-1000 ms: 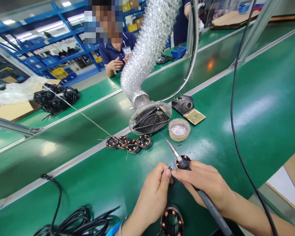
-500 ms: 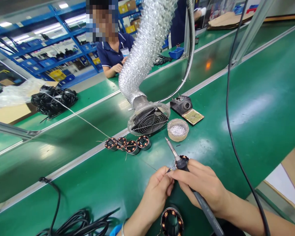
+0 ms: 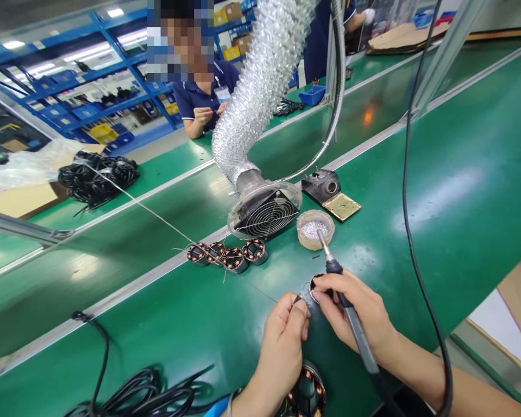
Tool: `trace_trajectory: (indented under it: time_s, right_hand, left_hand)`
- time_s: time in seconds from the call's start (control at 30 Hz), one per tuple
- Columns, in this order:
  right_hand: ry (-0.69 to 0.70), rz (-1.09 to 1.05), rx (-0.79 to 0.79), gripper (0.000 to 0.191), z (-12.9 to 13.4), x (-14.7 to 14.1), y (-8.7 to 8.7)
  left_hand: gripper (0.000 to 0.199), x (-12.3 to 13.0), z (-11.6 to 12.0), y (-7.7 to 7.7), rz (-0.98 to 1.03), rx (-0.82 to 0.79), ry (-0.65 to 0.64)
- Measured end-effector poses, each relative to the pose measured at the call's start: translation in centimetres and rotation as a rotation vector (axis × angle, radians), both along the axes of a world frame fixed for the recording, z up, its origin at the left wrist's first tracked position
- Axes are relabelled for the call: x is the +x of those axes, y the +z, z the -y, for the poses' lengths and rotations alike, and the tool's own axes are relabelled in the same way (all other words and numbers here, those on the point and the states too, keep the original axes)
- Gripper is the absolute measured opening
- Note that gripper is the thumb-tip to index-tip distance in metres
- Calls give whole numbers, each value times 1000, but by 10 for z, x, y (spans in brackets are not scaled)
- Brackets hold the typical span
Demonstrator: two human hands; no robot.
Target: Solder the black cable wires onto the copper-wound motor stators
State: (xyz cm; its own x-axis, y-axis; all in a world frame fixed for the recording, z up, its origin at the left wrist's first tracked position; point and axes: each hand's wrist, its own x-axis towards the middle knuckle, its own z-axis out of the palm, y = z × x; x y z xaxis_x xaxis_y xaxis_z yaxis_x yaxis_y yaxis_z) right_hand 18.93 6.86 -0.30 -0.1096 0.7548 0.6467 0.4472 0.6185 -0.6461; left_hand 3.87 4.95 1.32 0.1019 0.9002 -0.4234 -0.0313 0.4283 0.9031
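Note:
My right hand (image 3: pixel 367 315) is closed around a soldering iron (image 3: pixel 359 339), whose tip is at the near rim of a round bowl (image 3: pixel 306 236) of silvery bits. Its fingertips also touch a small copper-wound motor stator (image 3: pixel 313 288), mostly hidden behind them. My left hand (image 3: pixel 282 341) pinches the dark end of a cable (image 3: pixel 297 299), with fine wires showing between it and the stator. A thin strand runs to this hand from the left. Another stator (image 3: pixel 307 391) sits on the bench below, partly covered by my left wrist.
Several stators (image 3: pixel 234 260) stand together near a fume extractor hood (image 3: pixel 267 214). An iron stand with a sponge (image 3: pixel 341 207) is behind the bowl. Black cables (image 3: pixel 143 394) lie at front left; another cable (image 3: pixel 410 220) hangs at right. A co-worker (image 3: pixel 204 95) sits across the bench.
The soldering iron has swung right, away from my left hand, and its tip has moved to the bowl. My hands have drawn apart, uncovering the fine wires. The left hand keeps its pinch.

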Motion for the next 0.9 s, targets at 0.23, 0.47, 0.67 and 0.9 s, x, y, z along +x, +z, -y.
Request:
trace_trajectory:
  time_s: [0.23, 0.47, 0.67, 0.9]
  right_hand:
    - [100, 110, 133, 34, 7, 8, -12]
    - [9, 28, 80, 24, 5, 2, 2]
    - [-125, -7, 84, 24, 8, -5, -4]
    - [-12, 68, 157, 30, 13, 5, -2]
  left_hand:
    - [43, 1, 2, -4, -46, 37, 4]
    - [40, 3, 6, -4, -38, 79, -23]
    - [43, 6, 7, -1, -76, 102, -23]
    - [41, 6, 6, 1, -129, 145, -36]
